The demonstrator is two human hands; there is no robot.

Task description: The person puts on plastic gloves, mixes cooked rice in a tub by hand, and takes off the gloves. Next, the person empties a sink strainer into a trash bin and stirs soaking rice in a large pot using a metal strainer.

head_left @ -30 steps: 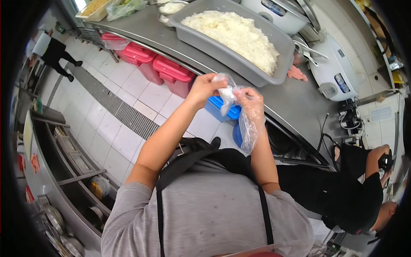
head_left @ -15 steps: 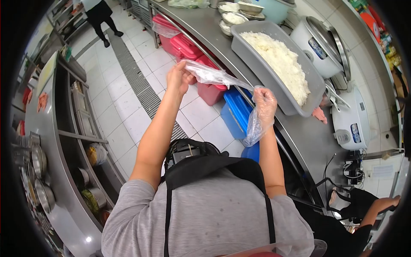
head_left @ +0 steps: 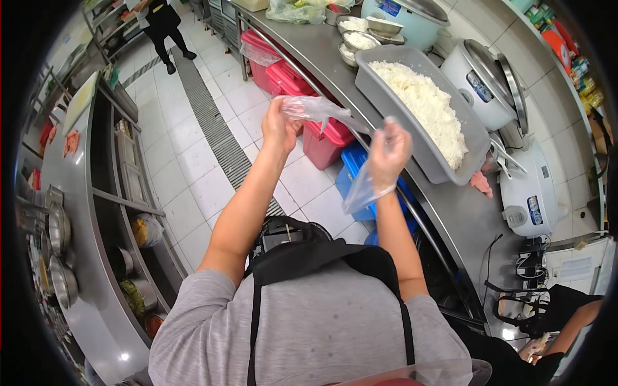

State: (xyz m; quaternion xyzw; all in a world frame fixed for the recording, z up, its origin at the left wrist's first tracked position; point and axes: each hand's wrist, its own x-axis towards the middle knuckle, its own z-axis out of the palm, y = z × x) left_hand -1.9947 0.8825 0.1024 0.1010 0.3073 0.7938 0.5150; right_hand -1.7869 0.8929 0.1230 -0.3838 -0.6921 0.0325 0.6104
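Observation:
A clear plastic glove point(head_left: 315, 109) is stretched between my two hands, above the pink bins. My left hand point(head_left: 281, 128) is bare, and its fingers are closed round one end of the plastic. My right hand point(head_left: 390, 154) wears a clear plastic glove whose loose cuff flares at the wrist. Its fingers are pinched on the other end of the loose glove, slightly blurred. Just right of that hand, a grey tub point(head_left: 438, 168) heaped with white rice point(head_left: 421, 106) stands on the steel counter point(head_left: 460, 212).
Rice cookers point(head_left: 479, 87) line the wall behind the tub. Small metal bowls point(head_left: 360, 42) of white food stand near its far end. Pink bins point(head_left: 325, 141) and a blue bin point(head_left: 360, 177) are under the counter. One person point(head_left: 164, 29) stands far off; another's arm point(head_left: 576, 321) is at lower right.
The loose glove has shifted a little right with my left hand. My right hand has tilted and moved slightly left. The view has shifted slightly, and the distant person appears farther right.

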